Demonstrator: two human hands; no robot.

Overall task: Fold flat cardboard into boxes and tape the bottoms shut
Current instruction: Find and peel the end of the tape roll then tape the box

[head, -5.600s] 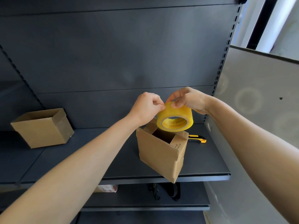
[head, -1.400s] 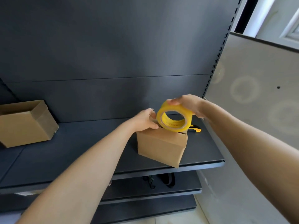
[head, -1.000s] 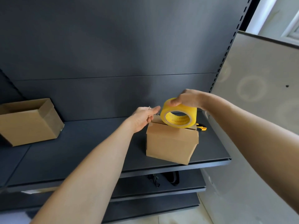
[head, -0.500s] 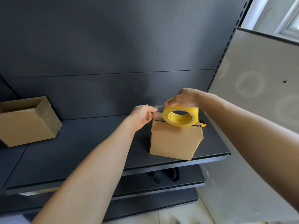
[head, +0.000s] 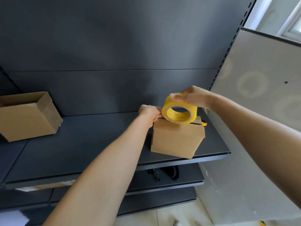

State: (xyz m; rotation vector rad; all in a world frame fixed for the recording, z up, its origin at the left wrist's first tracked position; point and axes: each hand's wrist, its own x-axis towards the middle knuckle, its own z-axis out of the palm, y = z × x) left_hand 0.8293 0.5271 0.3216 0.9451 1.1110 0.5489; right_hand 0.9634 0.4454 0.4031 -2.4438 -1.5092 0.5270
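A small cardboard box (head: 176, 139) stands on the dark shelf (head: 81, 144) near its front right corner, its flaps folded shut on top. Above the box's top my right hand (head: 193, 97) grips a yellow roll of clear tape (head: 179, 112) from above. My left hand (head: 149, 112) pinches the loose end of the tape at the box's upper left edge, right beside the roll. The strip between hand and roll is very short and hard to see.
A second folded cardboard box (head: 27, 115) lies on its side at the shelf's left. A yellow utility knife (head: 204, 123) peeks out behind the near box. A grey panel (head: 260, 128) stands on the right. Black straps (head: 164, 173) lie on the lower shelf.
The box's flaps went from open to closed and the roll came down onto its top. In the last half second my left hand moved closer to the roll at the box's edge.
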